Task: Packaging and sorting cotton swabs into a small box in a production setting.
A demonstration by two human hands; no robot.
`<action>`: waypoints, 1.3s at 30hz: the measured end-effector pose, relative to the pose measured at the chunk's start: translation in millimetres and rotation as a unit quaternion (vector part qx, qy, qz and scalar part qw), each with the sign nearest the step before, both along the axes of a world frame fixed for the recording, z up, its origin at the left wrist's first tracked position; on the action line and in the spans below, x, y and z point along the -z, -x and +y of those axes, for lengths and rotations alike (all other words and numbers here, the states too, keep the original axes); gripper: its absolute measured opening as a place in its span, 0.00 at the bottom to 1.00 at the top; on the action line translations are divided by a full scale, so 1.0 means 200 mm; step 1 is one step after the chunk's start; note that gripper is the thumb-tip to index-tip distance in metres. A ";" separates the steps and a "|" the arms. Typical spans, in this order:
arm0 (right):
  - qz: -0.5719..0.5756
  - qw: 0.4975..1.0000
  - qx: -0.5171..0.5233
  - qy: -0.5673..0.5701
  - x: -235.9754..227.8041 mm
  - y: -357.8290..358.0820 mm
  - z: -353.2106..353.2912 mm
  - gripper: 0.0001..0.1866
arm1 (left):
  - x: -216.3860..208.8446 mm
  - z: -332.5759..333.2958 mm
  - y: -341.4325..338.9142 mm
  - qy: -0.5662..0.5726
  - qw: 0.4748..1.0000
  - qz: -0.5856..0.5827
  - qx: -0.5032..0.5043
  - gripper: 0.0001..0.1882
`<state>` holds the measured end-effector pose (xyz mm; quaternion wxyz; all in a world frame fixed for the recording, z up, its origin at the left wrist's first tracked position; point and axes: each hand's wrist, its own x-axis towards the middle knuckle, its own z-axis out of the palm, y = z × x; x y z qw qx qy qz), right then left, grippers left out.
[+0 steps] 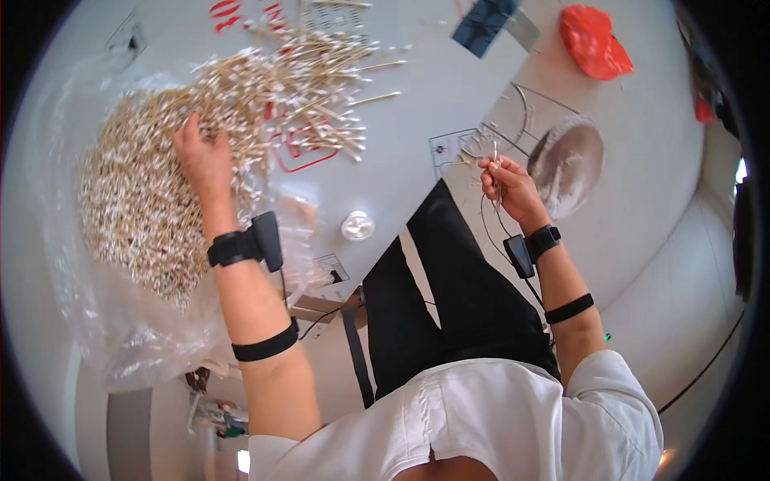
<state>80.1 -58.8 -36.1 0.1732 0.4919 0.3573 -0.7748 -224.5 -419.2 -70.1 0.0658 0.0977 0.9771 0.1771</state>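
Note:
A large heap of cotton swabs (152, 184), with pale sticks and white tips, lies at the left on a clear plastic bag (88, 321). My left hand (204, 160) rests on the heap's upper part, thumb and fingers apart, the fingertips among the swabs. Off to the right, my right hand (513, 188) is closed around a few cotton swabs (496, 156), their white tips pointing up and away from me. How many it holds I cannot tell. A small round clear container (358, 225) with white swab tips showing inside stands between my hands.
Loose swabs spread over the far part of the grey printed table (401, 128). Beyond its right edge are a pale fluff-filled bowl (568, 164) and a metal wire frame (525, 112). A red plastic bag (593, 44) lies at the far right. A dark strip (484, 26) lies at the far edge.

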 end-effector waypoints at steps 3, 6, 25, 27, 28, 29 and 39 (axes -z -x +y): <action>-0.131 0.987 0.030 -0.085 0.13 -0.16 0.06 0.07 | 0.02 -0.03 0.02 -0.002 1.000 -0.006 0.018 0.27; -0.145 0.984 0.045 -0.094 0.29 -0.21 0.05 0.05 | 0.04 -0.04 0.03 0.016 0.999 -0.016 0.023 0.29; -0.185 0.958 0.116 -0.188 0.56 -0.24 0.07 0.11 | 0.06 -0.23 0.16 0.071 0.993 -0.018 0.091 0.29; -0.150 0.975 0.050 -0.153 0.44 -0.26 0.03 0.06 | 0.06 -0.20 0.11 0.040 0.996 -0.015 0.082 0.29; -0.110 0.985 0.025 -0.134 0.40 -0.28 0.03 0.06 | 0.07 -0.13 0.08 0.009 0.996 -0.001 0.084 0.27; -0.075 0.993 0.019 -0.092 0.33 -0.28 0.02 0.07 | 0.07 -0.07 0.04 0.032 0.996 0.035 0.078 0.26; 0.100 0.970 -0.213 0.056 -0.06 0.28 -0.29 0.11 | -0.11 0.01 -0.05 -0.157 0.983 0.043 -0.081 0.06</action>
